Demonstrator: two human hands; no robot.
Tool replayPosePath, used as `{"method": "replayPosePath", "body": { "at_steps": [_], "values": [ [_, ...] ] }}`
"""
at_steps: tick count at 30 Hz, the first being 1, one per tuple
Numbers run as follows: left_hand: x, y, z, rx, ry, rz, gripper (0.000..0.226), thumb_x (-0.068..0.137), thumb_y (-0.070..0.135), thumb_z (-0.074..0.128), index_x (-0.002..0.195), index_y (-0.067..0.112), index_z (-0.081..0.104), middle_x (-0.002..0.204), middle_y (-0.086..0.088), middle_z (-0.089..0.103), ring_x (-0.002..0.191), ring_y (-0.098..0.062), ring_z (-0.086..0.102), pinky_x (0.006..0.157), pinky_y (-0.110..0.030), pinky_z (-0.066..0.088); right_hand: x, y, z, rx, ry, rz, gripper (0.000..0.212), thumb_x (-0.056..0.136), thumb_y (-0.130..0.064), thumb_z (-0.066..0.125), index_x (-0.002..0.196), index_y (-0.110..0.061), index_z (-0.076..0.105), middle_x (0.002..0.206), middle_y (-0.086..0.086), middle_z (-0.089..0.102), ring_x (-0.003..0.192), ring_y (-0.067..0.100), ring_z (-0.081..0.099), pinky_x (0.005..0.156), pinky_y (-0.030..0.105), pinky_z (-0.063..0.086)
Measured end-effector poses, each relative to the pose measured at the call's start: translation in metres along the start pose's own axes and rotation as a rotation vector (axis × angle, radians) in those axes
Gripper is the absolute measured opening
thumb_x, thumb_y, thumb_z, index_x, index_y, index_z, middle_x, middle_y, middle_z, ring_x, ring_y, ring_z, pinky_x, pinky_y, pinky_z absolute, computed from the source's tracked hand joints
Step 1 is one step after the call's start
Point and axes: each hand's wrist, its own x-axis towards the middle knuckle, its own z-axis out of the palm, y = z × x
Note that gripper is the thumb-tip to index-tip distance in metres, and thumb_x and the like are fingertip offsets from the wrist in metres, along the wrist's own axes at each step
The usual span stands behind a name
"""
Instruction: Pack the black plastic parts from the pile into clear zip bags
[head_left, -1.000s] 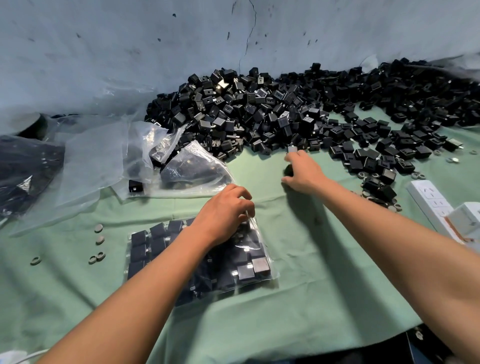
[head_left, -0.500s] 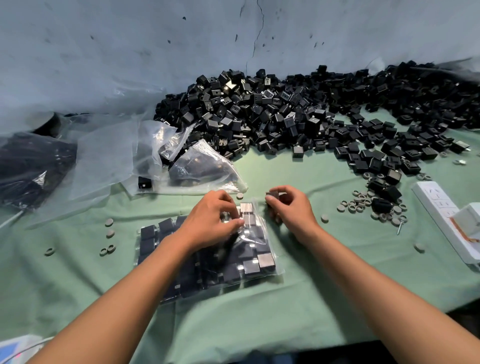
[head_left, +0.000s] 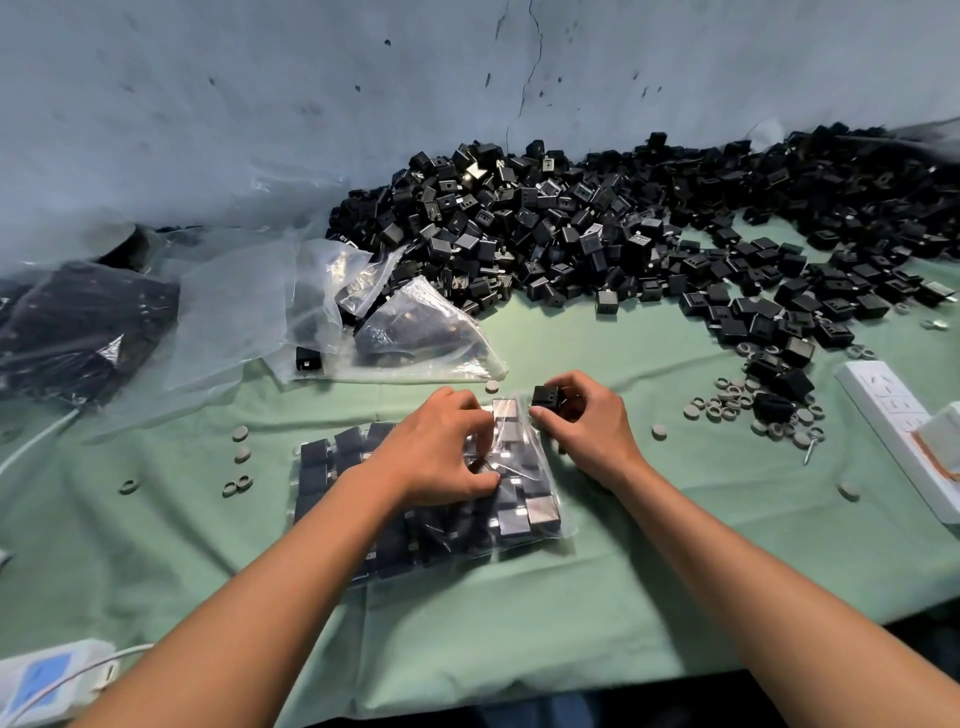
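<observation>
While our forearms reach in from the near edge, we see a white device (head_left: 41, 680) with a cable at the near left corner of the green cloth (head_left: 675, 571). On the cloth's middle lies a clear zip bag (head_left: 415, 530) already packed with rows of black plastic parts. Our left hand (head_left: 441, 452) rests on the bag's far right end, its fingers curled and pinching the plastic at the mouth. Just right of it, our right hand (head_left: 587, 431) pinches a single black part (head_left: 545, 397) between thumb and fingers, right at the bag's mouth; it also seems to hold a second piece, though we cannot tell for sure. Small grey rings (head_left: 727, 405) lie scattered to the left and right of the bag, and a white power strip (head_left: 893, 415) sits at the right edge. Farther left, loose clear bags (head_left: 415, 332) lie crumpled, and beside them a filled bag of dark parts (head_left: 78, 327). Farthest away, the pile of black parts (head_left: 623, 228) spreads along the grey wall (head_left: 260, 104), from the middle to the far right.
</observation>
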Motion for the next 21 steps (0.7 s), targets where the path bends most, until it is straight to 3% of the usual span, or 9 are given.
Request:
{"method": "replayPosePath", "body": {
  "at_steps": [3,9,13,17,21],
  "values": [
    [0.002,0.001,0.000,0.085,-0.006,0.047,0.041,0.074,0.066,0.072,0.078,0.031,0.051,0.104,0.010,0.047,0.103,-0.012,0.040,0.084,-0.034,0.045,0.000,-0.002,0.000,-0.048,0.038,-0.060,0.031,0.080,-0.033,0.087,0.102,-0.017,0.073,0.099,-0.001,0.069,0.089,0.015,0.068,0.084,0.040,0.060],
    [0.006,-0.005,-0.003,0.229,-0.028,0.101,0.058,0.077,0.081,0.059,0.056,0.029,0.046,0.102,0.012,0.050,0.102,-0.008,0.041,0.081,-0.028,0.043,-0.001,-0.002,0.002,-0.125,0.101,-0.118,0.033,0.079,-0.026,0.087,0.107,-0.014,0.074,0.101,0.001,0.067,0.088,0.015,0.063,0.086,0.035,0.057],
    [0.006,-0.001,-0.001,0.094,0.005,0.063,0.040,0.076,0.057,0.069,0.059,0.026,0.051,0.100,0.010,0.051,0.101,-0.010,0.042,0.080,-0.030,0.046,0.001,0.001,0.005,-0.223,0.157,-0.087,0.034,0.078,-0.026,0.085,0.105,-0.010,0.070,0.102,0.004,0.062,0.091,0.020,0.061,0.087,0.032,0.052],
    [0.015,0.010,0.000,0.037,0.067,0.056,0.017,0.075,0.028,0.069,0.077,0.022,0.053,0.098,0.007,0.048,0.099,-0.015,0.041,0.083,-0.035,0.048,0.000,-0.002,0.009,-0.276,0.159,-0.098,0.044,0.078,-0.034,0.086,0.107,-0.012,0.063,0.093,0.000,0.059,0.081,0.019,0.056,0.075,0.031,0.046],
    [0.028,0.015,0.007,0.125,0.148,0.082,0.024,0.083,0.017,0.069,0.104,0.024,0.058,0.107,0.005,0.047,0.104,-0.017,0.041,0.078,-0.033,0.045,-0.004,-0.008,0.009,-0.269,0.161,-0.133,0.037,0.087,-0.040,0.077,0.107,-0.011,0.063,0.074,-0.004,0.056,0.068,0.019,0.054,0.066,0.033,0.043]
  ]
}}
